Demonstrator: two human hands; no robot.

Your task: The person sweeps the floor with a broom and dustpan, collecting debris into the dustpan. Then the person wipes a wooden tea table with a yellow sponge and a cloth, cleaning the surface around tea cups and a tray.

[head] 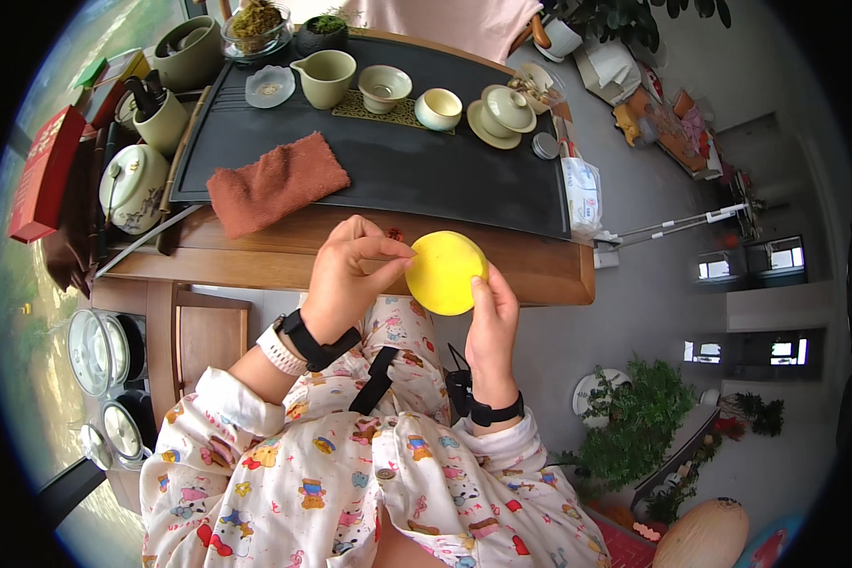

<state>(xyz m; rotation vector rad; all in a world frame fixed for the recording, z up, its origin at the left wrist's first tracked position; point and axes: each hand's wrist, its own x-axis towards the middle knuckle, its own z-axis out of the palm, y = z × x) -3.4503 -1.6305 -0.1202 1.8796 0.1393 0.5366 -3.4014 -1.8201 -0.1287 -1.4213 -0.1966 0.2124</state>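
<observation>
A round yellow sponge-like disc (446, 273) is held up before me, over the near edge of the wooden tea table (511, 266). My right hand (493, 316) grips its right rim, thumb on the face and fingers behind. My left hand (355, 259) has thumb and index fingertips together at the disc's upper left rim; whether they pinch it or only touch it I cannot tell. A small red and black item (395, 234) lies on the wood behind the left fingers. Beyond my hands, a folded rust-brown towel (280, 184) rests across the front edge of the black tea tray (426, 174).
Along the tray's far side stand a pitcher (326, 78), a footed cup (385, 88), a small cup (439, 109) and a lidded gaiwan (503, 115). A tissue pack (582, 195) sits at the right edge. A lidded ceramic jar (135, 188) and a red box (46, 174) are at left.
</observation>
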